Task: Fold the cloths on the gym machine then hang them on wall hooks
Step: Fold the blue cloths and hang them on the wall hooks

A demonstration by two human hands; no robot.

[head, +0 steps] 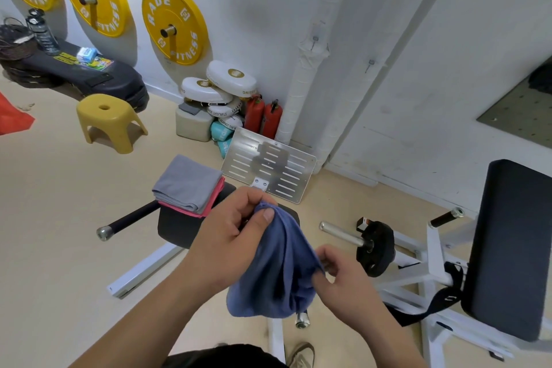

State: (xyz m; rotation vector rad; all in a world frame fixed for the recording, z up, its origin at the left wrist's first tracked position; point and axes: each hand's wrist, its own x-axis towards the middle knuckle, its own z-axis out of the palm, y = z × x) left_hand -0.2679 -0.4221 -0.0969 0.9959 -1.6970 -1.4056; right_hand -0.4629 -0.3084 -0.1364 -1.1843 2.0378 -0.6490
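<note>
A blue cloth [277, 272] hangs bunched in the air in front of me. My left hand [236, 236] pinches its top edge between thumb and fingers. My right hand [340, 275] pinches the cloth's right edge lower down. Behind them, a folded grey cloth [188, 182] lies on a folded pink cloth [216, 194], both stacked on the black pad [179, 230] of the white gym machine [143, 272]. Two small wall hooks [315, 39] [371, 63] stick out of the white wall above.
A metal foot plate [268, 167] leans at the wall's foot. A black weight plate on a bar [375, 248] and a black backrest pad [513, 248] stand to the right. A yellow stool [109, 119], boxing pads [221, 89] and red extinguishers [263, 116] lie beyond.
</note>
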